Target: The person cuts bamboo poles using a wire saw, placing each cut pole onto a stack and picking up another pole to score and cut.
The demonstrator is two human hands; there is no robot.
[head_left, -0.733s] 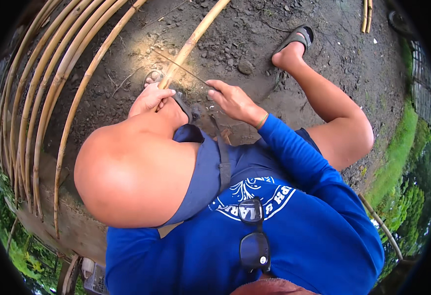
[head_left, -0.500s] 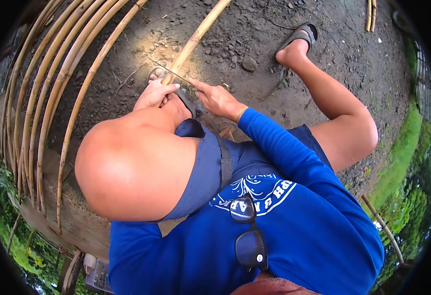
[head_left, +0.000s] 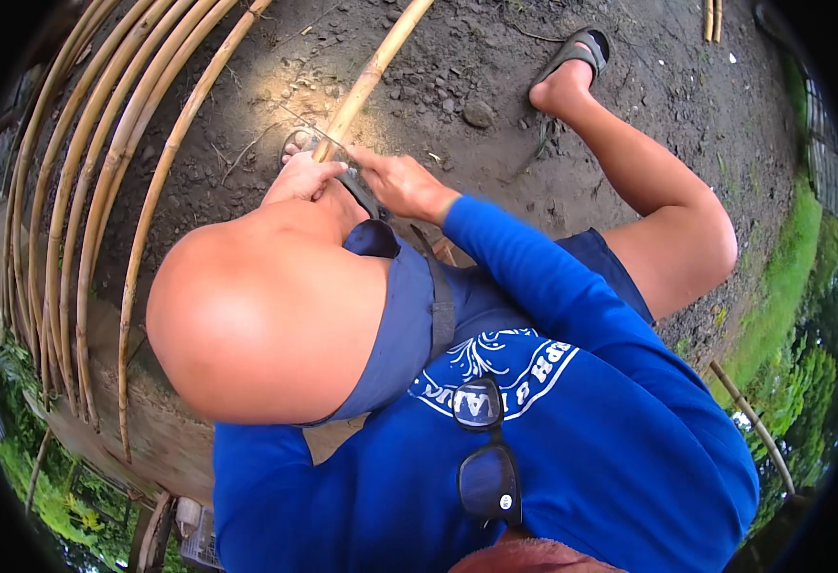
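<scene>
My left hand (head_left: pixel 302 178) is closed around the near end of a pale bamboo pole (head_left: pixel 366 84), beside my bent left knee. The pole slants away to the upper right over the ground. My right hand (head_left: pixel 405 183) grips a thin blade (head_left: pixel 305 122), which lies across the pole just beyond my left hand. Seen nearly edge-on, the blade does not show whether it is a knife or a saw, and its handle is hidden in my fingers. My sandalled left foot (head_left: pixel 297 143) is close beneath the pole's end.
Several long bamboo poles (head_left: pixel 158 177) stand in a curved row on the left. Stony dark soil (head_left: pixel 457 57) spreads ahead, with a stone (head_left: pixel 478 115) near my outstretched right foot (head_left: pixel 572 72). Eyeglasses (head_left: pixel 486 477) hang on my blue shirt. Grass (head_left: pixel 787 286) borders the right side.
My right hand has moved a little forward and left, pushing the blade slightly across the pole. The left hand keeps its hold on the pole. The whole view has shifted slightly.
</scene>
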